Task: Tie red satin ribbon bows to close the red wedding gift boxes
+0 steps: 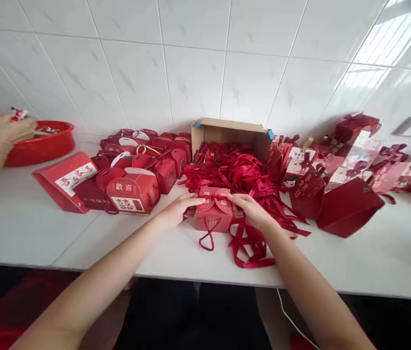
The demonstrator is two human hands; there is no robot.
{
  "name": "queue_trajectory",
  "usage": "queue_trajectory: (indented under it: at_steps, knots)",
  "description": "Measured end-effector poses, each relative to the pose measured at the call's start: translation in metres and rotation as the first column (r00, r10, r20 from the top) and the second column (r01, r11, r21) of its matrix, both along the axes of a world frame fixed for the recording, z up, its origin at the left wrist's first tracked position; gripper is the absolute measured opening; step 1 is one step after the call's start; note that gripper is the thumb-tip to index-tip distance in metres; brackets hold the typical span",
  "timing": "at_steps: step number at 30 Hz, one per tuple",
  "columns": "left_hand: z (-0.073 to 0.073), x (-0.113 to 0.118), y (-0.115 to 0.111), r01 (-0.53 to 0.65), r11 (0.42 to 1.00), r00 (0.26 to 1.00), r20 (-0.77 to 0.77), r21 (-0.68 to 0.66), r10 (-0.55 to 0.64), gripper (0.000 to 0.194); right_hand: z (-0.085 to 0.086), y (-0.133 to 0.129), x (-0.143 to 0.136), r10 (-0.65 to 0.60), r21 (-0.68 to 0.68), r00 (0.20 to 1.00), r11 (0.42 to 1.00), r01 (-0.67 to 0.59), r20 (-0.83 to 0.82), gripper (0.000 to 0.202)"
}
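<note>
A small red gift box [214, 218] stands on the white table in front of me, its top flaps folded together. My left hand [183, 208] holds its left side, with the thumb on the top. On the right side my right hand [247, 208] grips it the same way, thumb near the middle of the top. A twisted red cord [207, 239] hangs from the front of the box onto the table. Loose red ribbon [251, 250] lies beside it, below my right hand, and joins a large ribbon pile [243, 170] behind the box.
An open cardboard box [230, 127] lies behind the ribbons. Several red boxes [132, 192] stand at left, with more bags and boxes [349, 206] at right. Another person's hand [13, 129] is over a red basin [44, 146] at far left.
</note>
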State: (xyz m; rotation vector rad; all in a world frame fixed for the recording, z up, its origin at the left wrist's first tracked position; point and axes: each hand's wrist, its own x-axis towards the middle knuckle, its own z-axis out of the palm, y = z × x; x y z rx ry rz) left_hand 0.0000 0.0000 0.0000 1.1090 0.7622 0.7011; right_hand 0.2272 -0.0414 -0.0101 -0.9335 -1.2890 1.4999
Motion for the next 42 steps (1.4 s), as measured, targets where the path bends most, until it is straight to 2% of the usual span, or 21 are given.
queue_trajectory:
  at_steps: [11,17,22,26,33,36,42]
  knots:
    - [0.003,-0.007,0.010,-0.046,0.998,0.992,0.116,-0.046,0.051,0.037,0.002,0.002,0.006,0.000,-0.070,0.999,0.998,0.003,0.046,0.044]
    - [0.001,-0.011,0.012,-0.010,0.998,0.992,0.125,-0.063,0.018,0.047,0.001,0.005,0.013,-0.014,-0.051,0.996,0.998,0.019,0.089,0.042]
    - [0.007,-0.014,0.014,-0.021,0.998,0.990,0.139,-0.053,0.028,0.052,0.006,0.004,0.016,-0.031,-0.013,0.989,0.999,0.034,0.142,0.043]
    - [0.011,-0.016,0.012,-0.023,0.998,0.991,0.132,-0.055,0.030,0.050,0.011,0.000,0.016,-0.047,0.028,0.979,0.999,0.042,0.200,0.043]
    - [0.022,-0.021,0.005,-0.016,0.999,0.994,0.105,-0.051,0.021,0.033,0.017,-0.005,0.021,0.005,0.086,0.971,0.996,-0.027,0.241,0.035]
    - [0.029,-0.027,0.004,-0.022,1.000,0.996,0.082,-0.012,0.023,0.030,0.019,-0.006,0.023,0.021,0.092,0.982,0.995,-0.039,0.185,0.032]
    - [0.046,-0.050,0.003,-0.076,0.991,0.997,0.034,0.107,0.072,0.013,0.027,-0.009,0.027,0.013,0.088,1.000,0.996,-0.012,-0.006,0.039]
